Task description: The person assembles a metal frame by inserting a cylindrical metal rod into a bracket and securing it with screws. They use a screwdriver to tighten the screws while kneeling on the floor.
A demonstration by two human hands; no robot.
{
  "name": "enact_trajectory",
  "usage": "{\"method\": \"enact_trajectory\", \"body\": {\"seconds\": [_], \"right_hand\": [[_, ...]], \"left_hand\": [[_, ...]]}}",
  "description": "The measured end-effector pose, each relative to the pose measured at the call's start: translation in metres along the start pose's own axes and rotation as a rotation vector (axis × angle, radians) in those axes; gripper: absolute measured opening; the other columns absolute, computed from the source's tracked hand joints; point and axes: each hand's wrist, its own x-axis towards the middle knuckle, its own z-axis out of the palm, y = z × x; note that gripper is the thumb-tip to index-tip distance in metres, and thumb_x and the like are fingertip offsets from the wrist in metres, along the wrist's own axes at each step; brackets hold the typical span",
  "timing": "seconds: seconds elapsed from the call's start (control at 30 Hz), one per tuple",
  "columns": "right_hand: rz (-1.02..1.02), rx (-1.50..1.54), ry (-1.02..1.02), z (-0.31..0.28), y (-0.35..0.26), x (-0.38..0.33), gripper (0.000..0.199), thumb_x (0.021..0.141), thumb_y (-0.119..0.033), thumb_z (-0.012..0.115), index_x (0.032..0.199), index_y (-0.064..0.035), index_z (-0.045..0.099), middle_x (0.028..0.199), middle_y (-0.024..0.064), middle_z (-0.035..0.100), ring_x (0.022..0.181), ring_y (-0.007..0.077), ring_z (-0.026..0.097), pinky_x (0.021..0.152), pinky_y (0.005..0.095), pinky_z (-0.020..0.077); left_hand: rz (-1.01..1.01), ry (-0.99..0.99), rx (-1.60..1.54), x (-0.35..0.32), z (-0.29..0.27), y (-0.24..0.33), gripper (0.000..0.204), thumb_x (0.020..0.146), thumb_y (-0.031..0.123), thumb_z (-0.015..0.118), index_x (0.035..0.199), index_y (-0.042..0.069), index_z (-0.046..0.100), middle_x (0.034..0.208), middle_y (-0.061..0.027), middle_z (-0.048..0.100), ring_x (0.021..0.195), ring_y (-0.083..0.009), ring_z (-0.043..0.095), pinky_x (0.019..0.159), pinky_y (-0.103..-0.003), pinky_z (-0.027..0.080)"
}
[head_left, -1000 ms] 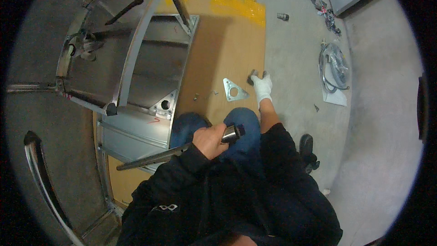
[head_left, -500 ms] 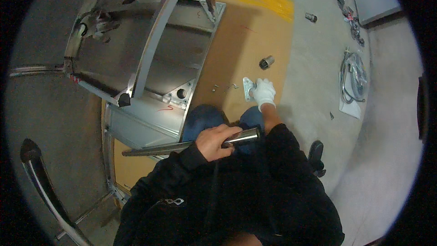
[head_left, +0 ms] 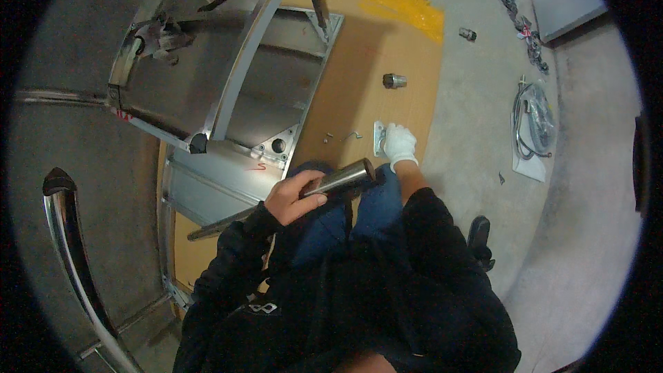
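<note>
My bare left hand [head_left: 293, 197] is wrapped round a shiny round metal tube [head_left: 347, 177], which slants up to the right across my lap. The tube's near-left end is narrower and darker. My right hand [head_left: 400, 146], in a white glove, grips the edge of a small metal mounting plate [head_left: 379, 138] at the cardboard; its fingertips are partly hidden. Several small screws [head_left: 328, 138] lie left of the plate. Farther back stands a metal fitting with a dark end [head_left: 394, 81], on its side on the cardboard sheet [head_left: 356, 72].
An upturned metal frame with a sheet-metal panel [head_left: 214, 166] fills the left, with a triangular corner plate [head_left: 279, 146]. A curved chrome tube [head_left: 79, 255] rises at lower left. To the right lie another fitting [head_left: 467, 34], a bagged hose [head_left: 535, 124] and a chain [head_left: 511, 7].
The tube's wide end has swung up and away from me, with my left hand moving left and forward. The plate at my right hand has turned slightly, and the nearer fitting has rolled.
</note>
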Motion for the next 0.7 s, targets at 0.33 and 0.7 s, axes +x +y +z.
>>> {"method": "enact_trajectory", "body": {"seconds": [0.33,0.7], "right_hand": [[0.066,0.094,-0.051,-0.001,0.012,-0.002,0.023,0.077,-0.011,0.060,0.099,-0.0065,0.057,0.101,0.0178,0.060,0.093,0.0316,0.062,0.077,0.0426,0.0497],[0.047,0.053,0.076,0.019,0.044,0.004,0.028,0.074,-0.016,0.066,0.099,-0.0074,0.056,0.102,0.0154,0.057,0.091,0.0339,0.061,0.074,0.0436,0.0518]], "left_hand": [[0.064,0.114,0.015,-0.001,-0.005,0.013,0.046,0.078,0.017,0.070,0.115,-0.002,0.052,0.089,-0.0125,0.057,0.078,-0.0202,0.056,0.070,-0.030,0.045],[-0.078,-0.033,-0.210,0.008,-0.016,0.022,0.044,0.085,0.019,0.062,0.121,-0.003,0.048,0.088,-0.0064,0.054,0.078,-0.0151,0.051,0.073,-0.027,0.041]]}}
